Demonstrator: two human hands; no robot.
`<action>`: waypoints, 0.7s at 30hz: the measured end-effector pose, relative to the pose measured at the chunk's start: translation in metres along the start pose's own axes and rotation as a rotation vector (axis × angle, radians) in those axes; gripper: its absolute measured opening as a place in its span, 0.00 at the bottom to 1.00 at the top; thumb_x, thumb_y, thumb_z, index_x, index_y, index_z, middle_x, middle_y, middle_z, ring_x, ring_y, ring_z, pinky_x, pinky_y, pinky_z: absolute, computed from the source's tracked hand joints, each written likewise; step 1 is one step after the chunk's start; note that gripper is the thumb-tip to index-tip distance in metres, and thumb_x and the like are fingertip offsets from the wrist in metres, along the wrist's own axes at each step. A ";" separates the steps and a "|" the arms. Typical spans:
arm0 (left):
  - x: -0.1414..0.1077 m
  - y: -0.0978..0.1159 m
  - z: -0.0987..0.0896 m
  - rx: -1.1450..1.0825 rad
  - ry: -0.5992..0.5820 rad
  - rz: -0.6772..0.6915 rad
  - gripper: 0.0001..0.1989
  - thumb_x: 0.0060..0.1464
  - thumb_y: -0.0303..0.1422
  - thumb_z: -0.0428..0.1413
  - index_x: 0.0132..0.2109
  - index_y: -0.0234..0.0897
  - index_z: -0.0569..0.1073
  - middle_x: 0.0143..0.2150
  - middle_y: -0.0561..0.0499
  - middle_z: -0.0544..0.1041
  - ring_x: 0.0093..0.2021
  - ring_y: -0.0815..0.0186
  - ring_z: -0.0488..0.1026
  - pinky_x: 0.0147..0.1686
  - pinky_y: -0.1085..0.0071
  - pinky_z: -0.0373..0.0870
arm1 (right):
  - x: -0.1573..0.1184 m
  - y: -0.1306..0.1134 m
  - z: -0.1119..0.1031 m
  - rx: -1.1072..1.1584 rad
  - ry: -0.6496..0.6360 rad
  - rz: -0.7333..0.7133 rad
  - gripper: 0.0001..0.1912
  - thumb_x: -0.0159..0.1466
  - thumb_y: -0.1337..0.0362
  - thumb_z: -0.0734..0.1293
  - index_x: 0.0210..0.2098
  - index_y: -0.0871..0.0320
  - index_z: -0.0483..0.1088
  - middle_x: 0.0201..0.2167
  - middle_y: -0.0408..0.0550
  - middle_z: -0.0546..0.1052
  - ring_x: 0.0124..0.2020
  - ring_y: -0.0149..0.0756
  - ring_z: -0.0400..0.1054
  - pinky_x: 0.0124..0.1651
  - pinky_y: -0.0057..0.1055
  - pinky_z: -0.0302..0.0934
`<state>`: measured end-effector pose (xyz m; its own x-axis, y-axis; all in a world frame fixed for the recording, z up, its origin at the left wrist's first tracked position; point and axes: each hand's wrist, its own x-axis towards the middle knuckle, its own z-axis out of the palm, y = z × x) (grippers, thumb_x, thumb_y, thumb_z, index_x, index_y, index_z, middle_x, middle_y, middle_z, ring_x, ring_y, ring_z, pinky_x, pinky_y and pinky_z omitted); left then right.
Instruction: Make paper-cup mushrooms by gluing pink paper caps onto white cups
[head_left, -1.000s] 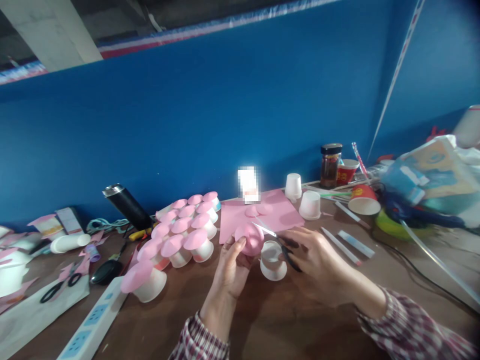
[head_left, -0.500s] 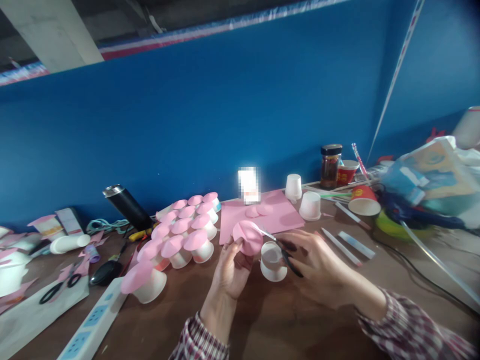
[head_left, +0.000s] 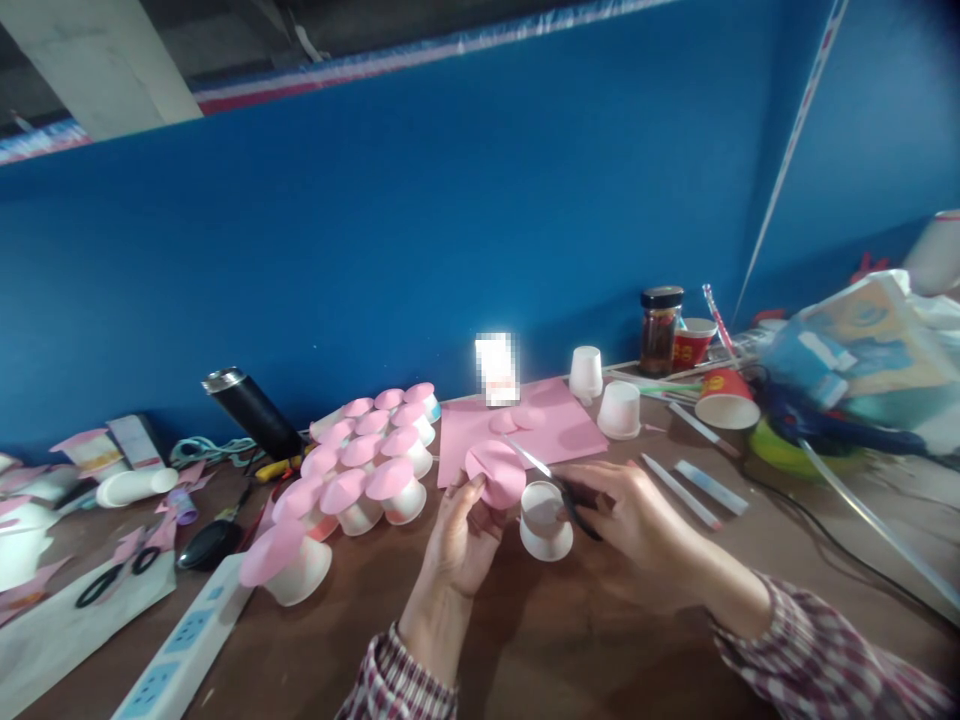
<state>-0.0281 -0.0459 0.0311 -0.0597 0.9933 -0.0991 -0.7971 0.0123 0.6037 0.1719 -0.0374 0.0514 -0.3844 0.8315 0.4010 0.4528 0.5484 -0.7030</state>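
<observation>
The left hand (head_left: 463, 540) pinches a pink paper disc (head_left: 501, 478) by its near edge, thumb on top and the other fingers beneath, just in front of the pink sheet (head_left: 465, 440). Held this way, most of the disc stays free of the fingers, which probably leaves its far edge open to the blades. A line runs across the disc; whether it is a cut or a crease, I cannot tell.

The right hand (head_left: 637, 520), in front of the sheet's right part, has its fingers closed around the handles of the scissors (head_left: 541, 467). The blades look close together and point toward the disc's far edge; whether they touch it is unclear. Keeping the hands on opposite sides likely gives the blades room.

A white cup (head_left: 546, 525) stands between the hands, in front of the sheet, seemingly rim-down, perhaps for a steadier footing on the tabletop (head_left: 562, 650). Two more upturned cups (head_left: 620, 410) stand just right of the sheet, within easy reach. Two loose discs (head_left: 529, 418) lie on the sheet, which probably serves as a handy spot for them. Cups with pink tops (head_left: 364, 452) crowd together left of the sheet, apparently grouped to leave working space.
</observation>
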 end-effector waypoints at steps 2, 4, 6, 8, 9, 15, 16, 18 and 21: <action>0.000 0.000 0.000 -0.013 0.054 0.007 0.11 0.49 0.22 0.61 0.41 0.35 0.73 0.35 0.51 0.80 0.32 0.69 0.78 0.32 0.76 0.76 | -0.001 0.009 0.003 -0.016 0.112 0.058 0.15 0.57 0.70 0.67 0.45 0.56 0.71 0.34 0.45 0.80 0.32 0.35 0.74 0.35 0.27 0.65; 0.000 0.001 0.000 -0.029 0.095 0.008 0.10 0.49 0.21 0.60 0.40 0.35 0.73 0.34 0.52 0.79 0.31 0.70 0.77 0.30 0.77 0.76 | -0.001 0.018 0.003 -0.055 0.228 0.105 0.11 0.56 0.69 0.67 0.40 0.57 0.70 0.28 0.43 0.79 0.27 0.34 0.72 0.31 0.26 0.63; 0.001 0.002 0.001 -0.038 0.111 -0.002 0.10 0.49 0.20 0.59 0.39 0.35 0.73 0.34 0.52 0.79 0.31 0.70 0.77 0.29 0.77 0.76 | -0.001 0.024 -0.001 -0.119 0.279 0.142 0.04 0.56 0.67 0.67 0.32 0.57 0.67 0.25 0.42 0.77 0.25 0.33 0.70 0.29 0.26 0.60; 0.001 0.003 0.003 -0.040 0.117 -0.015 0.08 0.49 0.21 0.59 0.38 0.35 0.72 0.32 0.53 0.78 0.30 0.69 0.77 0.26 0.77 0.75 | -0.001 0.030 -0.006 -0.204 0.253 0.186 0.06 0.57 0.64 0.67 0.27 0.56 0.65 0.23 0.42 0.76 0.24 0.33 0.69 0.28 0.27 0.58; 0.002 0.003 0.003 -0.040 0.119 -0.021 0.08 0.50 0.21 0.59 0.37 0.35 0.72 0.32 0.53 0.78 0.29 0.70 0.76 0.24 0.77 0.74 | -0.001 0.032 -0.009 -0.250 0.222 0.212 0.07 0.57 0.63 0.67 0.26 0.56 0.65 0.23 0.42 0.76 0.24 0.33 0.69 0.28 0.27 0.57; 0.003 0.003 0.005 -0.063 0.039 -0.015 0.10 0.49 0.21 0.60 0.39 0.35 0.73 0.35 0.53 0.78 0.33 0.71 0.77 0.29 0.77 0.75 | -0.022 0.054 -0.029 -0.490 -0.013 0.261 0.06 0.57 0.63 0.66 0.33 0.57 0.70 0.32 0.48 0.78 0.33 0.39 0.73 0.34 0.29 0.60; 0.003 0.003 0.005 -0.061 0.020 -0.011 0.11 0.48 0.21 0.60 0.40 0.35 0.73 0.35 0.52 0.78 0.33 0.71 0.77 0.30 0.77 0.75 | -0.026 0.058 -0.031 -0.528 -0.039 0.249 0.09 0.56 0.63 0.67 0.36 0.58 0.71 0.35 0.50 0.78 0.36 0.40 0.73 0.36 0.29 0.61; 0.002 0.003 0.005 -0.047 0.003 -0.009 0.11 0.48 0.21 0.60 0.40 0.35 0.73 0.36 0.52 0.79 0.34 0.71 0.77 0.31 0.77 0.76 | -0.035 0.064 -0.034 -0.621 -0.065 0.224 0.18 0.55 0.64 0.68 0.45 0.60 0.72 0.40 0.53 0.78 0.40 0.44 0.73 0.40 0.31 0.62; 0.003 0.003 0.005 -0.026 0.027 -0.008 0.07 0.48 0.21 0.60 0.36 0.34 0.73 0.37 0.51 0.79 0.34 0.71 0.77 0.29 0.79 0.75 | -0.042 0.066 -0.037 -0.739 -0.107 0.238 0.25 0.55 0.63 0.68 0.53 0.60 0.69 0.41 0.54 0.78 0.41 0.47 0.72 0.38 0.33 0.60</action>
<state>-0.0271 -0.0426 0.0367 -0.0692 0.9897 -0.1256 -0.8128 0.0170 0.5823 0.2478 -0.0325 0.0098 -0.2686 0.9415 0.2034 0.9362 0.3048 -0.1750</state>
